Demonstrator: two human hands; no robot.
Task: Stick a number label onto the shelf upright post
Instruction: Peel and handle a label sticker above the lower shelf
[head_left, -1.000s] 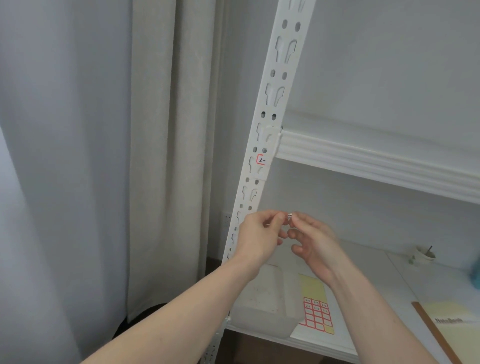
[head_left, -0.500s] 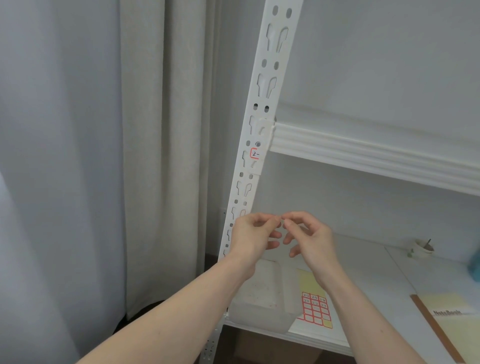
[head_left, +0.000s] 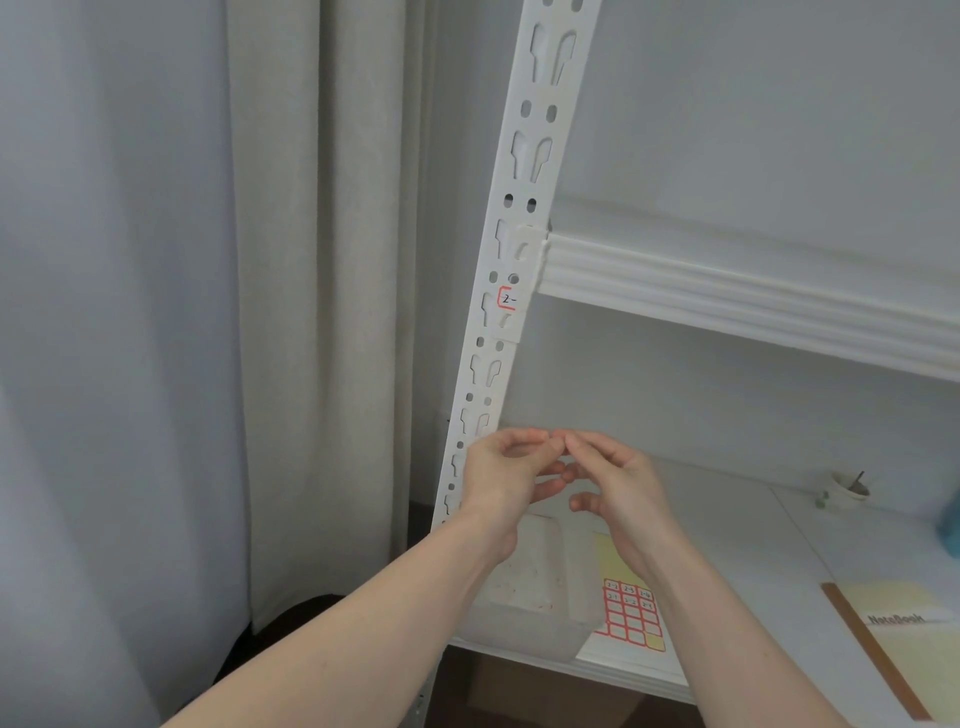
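Just below the middle of the frame the left hand (head_left: 498, 478) and the right hand (head_left: 618, 483) met fingertip to fingertip, each with thumb and forefinger pinched together at the meeting point; whatever they pinched was too small and blurred to make out, so whether a label sat between them could not be told. The remaining fingers of both hands were loosely curled beneath. The left hand lay in front of the lower stretch of the white slotted shelf upright post (head_left: 524, 208), which ran tilted from the top centre of the frame down toward the bottom centre. Higher on that post, just under the joint with the upper shelf beam (head_left: 727, 296), a red-bordered number label (head_left: 506, 300) reading "2-" was already stuck. Below the hands, on the lower shelf board (head_left: 769, 551), stood a translucent plastic bin (head_left: 535, 597), and just right of it lay a sheet of red-bordered labels (head_left: 631, 608) on yellow backing. A notebook (head_left: 904, 634) lay at the lower right, a small cup (head_left: 847, 488) farther back. Curtains (head_left: 208, 312) filled the left of the frame.
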